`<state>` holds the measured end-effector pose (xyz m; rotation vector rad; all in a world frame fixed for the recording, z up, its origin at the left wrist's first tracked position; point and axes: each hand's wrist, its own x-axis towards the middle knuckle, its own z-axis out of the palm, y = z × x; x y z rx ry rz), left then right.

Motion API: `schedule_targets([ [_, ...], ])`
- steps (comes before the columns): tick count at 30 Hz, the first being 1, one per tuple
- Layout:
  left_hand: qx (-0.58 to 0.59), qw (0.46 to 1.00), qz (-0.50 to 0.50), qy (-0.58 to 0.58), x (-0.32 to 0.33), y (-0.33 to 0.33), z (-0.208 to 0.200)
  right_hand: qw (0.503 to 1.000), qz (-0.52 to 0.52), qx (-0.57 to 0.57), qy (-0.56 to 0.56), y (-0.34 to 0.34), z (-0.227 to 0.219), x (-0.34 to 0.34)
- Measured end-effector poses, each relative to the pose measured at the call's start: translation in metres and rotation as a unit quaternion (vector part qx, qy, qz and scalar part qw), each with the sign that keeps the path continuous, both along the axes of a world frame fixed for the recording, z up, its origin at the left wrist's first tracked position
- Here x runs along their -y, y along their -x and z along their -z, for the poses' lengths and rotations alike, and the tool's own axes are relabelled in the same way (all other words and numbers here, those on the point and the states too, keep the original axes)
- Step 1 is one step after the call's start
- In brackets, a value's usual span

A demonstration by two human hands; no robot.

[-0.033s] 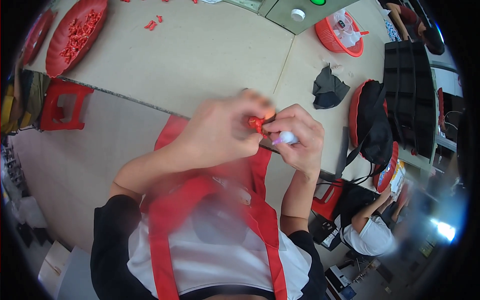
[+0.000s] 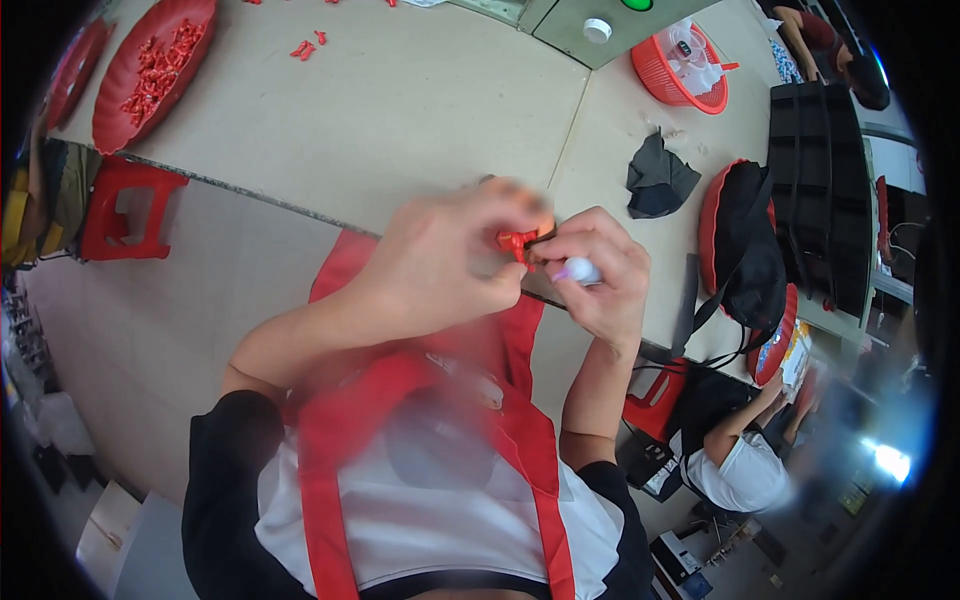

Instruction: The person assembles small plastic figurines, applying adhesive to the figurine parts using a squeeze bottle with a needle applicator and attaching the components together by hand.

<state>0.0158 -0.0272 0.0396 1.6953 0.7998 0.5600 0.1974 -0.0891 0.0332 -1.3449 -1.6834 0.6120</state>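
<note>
In front of my apron, above the table's near edge, my left hand point(image 2: 440, 250) pinches a small glossy red piece point(image 2: 517, 242) between thumb and fingers. Its fingertips are partly blurred. Close against it is my right hand point(image 2: 608, 265), closed around a small white bottle point(image 2: 582, 270) with a pale purple tip. The right thumb and forefinger also meet at the red piece's lower side, where something thin and dark shows; I cannot make out what it is. Similar red pieces point(image 2: 303, 50) lie loose on the far left of the table.
A red scalloped dish point(image 2: 108, 128) of small red pieces stands at far left. To the right are a dark cloth point(image 2: 660, 180), a red basket point(image 2: 665, 85) and a black bag point(image 2: 750, 240). Red stools point(image 2: 105, 215) stand below. Another person point(image 2: 740, 470) sits at lower right.
The white bottle in my right hand has tilted slightly, its purple tip moving up and to the right. The red piece has turned a little; otherwise my hands stay in place.
</note>
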Motion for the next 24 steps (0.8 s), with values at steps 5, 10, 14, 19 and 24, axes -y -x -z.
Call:
schedule_targets([
  [5, -0.042, 0.965, -0.080, -0.246, 0.001, -0.011, 0.014, 0.940, 0.191, -0.269, 0.083, -0.004, 0.014, 0.014],
  [10, -0.062, 0.948, -0.110, -0.292, 0.001, -0.015, 0.017, 0.909, 0.193, -0.346, 0.133, 0.007, 0.014, 0.017],
  [14, 0.061, 0.972, -0.125, -0.188, -0.003, -0.018, 0.021, 0.859, 0.209, -0.459, 0.089, 0.017, 0.027, 0.015],
  [19, 0.302, 0.874, -0.125, 0.359, -0.014, -0.021, 0.010, 0.830, 0.180, -0.529, 0.013, 0.047, 0.023, 0.014],
  [24, 0.392, 0.775, -0.152, 0.472, -0.005, -0.028, 0.012, 0.928, 0.232, -0.289, -0.041, 0.061, 0.012, -0.001],
])
